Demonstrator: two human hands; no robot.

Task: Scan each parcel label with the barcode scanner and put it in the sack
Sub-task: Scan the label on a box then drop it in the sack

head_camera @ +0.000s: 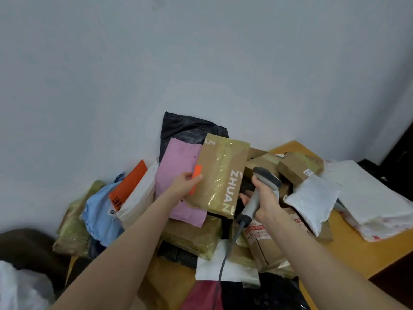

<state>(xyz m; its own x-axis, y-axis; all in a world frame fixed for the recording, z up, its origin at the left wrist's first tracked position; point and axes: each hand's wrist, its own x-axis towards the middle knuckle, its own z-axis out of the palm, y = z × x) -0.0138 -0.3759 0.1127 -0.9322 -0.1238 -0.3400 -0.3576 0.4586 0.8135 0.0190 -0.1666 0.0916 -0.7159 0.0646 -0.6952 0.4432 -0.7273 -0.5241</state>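
Aloft, parcel (pixel 221 173) between hands (pixel 185 185), beside scanner (pixel 267 176)

Left hand (pixel 184 184): bare; fingers (pixel 197 177) uncovered; nails too blurred to make out
Left forearm (pixel 134 238): bare along its whole visible length; slim, straight outline
Right hand (pixel 267 203): bare
Right forearm (pixel 324 260): bare to the lower corner of view

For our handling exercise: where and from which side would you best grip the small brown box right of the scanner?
Probably by two opposite side faces, from above: the small brown box lies atop other parcels, its top face free, while the white mailer crowds its near side.
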